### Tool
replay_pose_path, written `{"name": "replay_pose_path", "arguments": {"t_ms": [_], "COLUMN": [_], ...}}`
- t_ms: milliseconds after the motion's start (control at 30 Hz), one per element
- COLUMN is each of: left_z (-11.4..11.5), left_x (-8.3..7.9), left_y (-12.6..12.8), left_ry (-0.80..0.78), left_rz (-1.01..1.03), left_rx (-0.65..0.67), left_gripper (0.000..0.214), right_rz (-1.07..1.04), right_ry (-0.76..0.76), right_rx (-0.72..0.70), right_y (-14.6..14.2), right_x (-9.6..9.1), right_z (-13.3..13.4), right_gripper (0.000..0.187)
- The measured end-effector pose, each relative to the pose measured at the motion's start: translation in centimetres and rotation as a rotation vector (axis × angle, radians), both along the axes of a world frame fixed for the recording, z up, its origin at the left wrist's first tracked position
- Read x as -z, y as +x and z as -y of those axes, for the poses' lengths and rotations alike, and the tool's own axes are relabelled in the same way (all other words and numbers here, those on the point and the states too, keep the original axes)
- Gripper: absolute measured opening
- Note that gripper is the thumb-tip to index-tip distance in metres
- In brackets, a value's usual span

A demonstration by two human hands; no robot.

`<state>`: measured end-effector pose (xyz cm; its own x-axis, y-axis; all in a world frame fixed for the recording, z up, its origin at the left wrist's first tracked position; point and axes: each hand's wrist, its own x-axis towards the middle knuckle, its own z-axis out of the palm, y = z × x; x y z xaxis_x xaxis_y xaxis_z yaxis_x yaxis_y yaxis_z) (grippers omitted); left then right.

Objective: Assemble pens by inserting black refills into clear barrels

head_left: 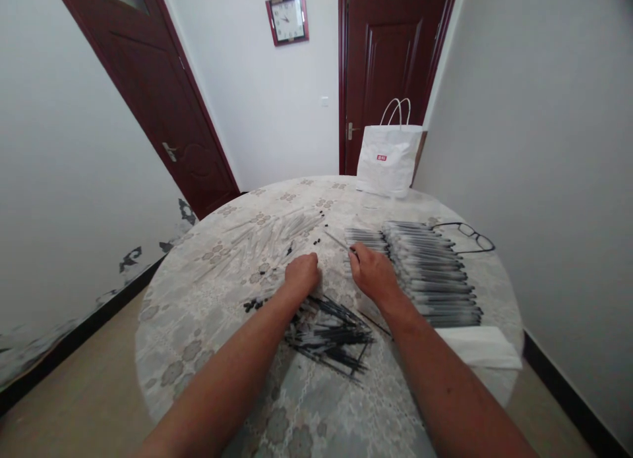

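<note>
My right hand [372, 271] is closed round one end of a slim pen [337, 240], which points away to the upper left. To its left, my left hand [302, 273] is curled closed low over the table; what its fingers hold, if anything, is hidden. Beneath my left forearm and between my arms lies a loose heap of dark pen refills [336, 339]. Clear pen barrels [267, 237] are scattered beyond my left hand. Small black pen parts [253, 304] lie near my left forearm, with a few more dotted beyond the hand. Rows of assembled pens [430, 267] are stacked beside my right hand.
Everything lies on a round table with a patterned cloth [182, 339]. A pair of glasses [467, 232] rests beyond the pen stack, and a folded white sheet [477, 346] lies nearer me. At the far edge stands a white bag [388, 165]; a wall is at right.
</note>
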<state>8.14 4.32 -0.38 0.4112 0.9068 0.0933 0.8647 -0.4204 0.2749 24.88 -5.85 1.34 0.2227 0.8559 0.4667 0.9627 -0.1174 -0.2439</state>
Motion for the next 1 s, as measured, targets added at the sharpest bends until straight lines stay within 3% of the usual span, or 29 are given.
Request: {"name": "replay_pose_path", "arguments": {"t_ms": [133, 267, 400, 500, 667, 1000], "left_z": [-0.2, 0.6, 2.3, 3.3, 3.9, 4.2], "left_x": [-0.1, -1.2, -1.9, -2.1, -2.1, -1.6], "left_y": [-0.7, -3.8, -8.0, -10.1, -11.0, -10.6], "left_ry": [-0.016, -0.078, -0.553, -0.649, -0.675, -0.709], "left_rz": [0.046, 0.221, 1.112, 1.412, 1.529, 1.581], "left_rx": [0.034, 0.075, 0.029, -0.001, -0.067, -0.005], "left_gripper": [0.023, 0.023, 0.02, 0.022, 0.028, 0.024], "right_rz": [-0.042, -0.144, -0.39, -0.561, -0.682, -0.713], "right_ry": [-0.001, 0.092, 0.212, 0.229, 0.201, 0.188], "right_rx": [-0.017, -0.132, -0.336, -0.394, -0.437, -0.408], "right_y": [0.4, 0.5, -0.3, -1.4, -3.1, -3.8], "right_x": [0.2, 0.3, -0.1, -0.1, 0.6, 0.8], "right_z": [-0.2, -0.4, -0.2, 0.2, 0.7, 1.1], "right_gripper": [0.02, 0.019, 0.021, 0.021, 0.024, 0.025]}}
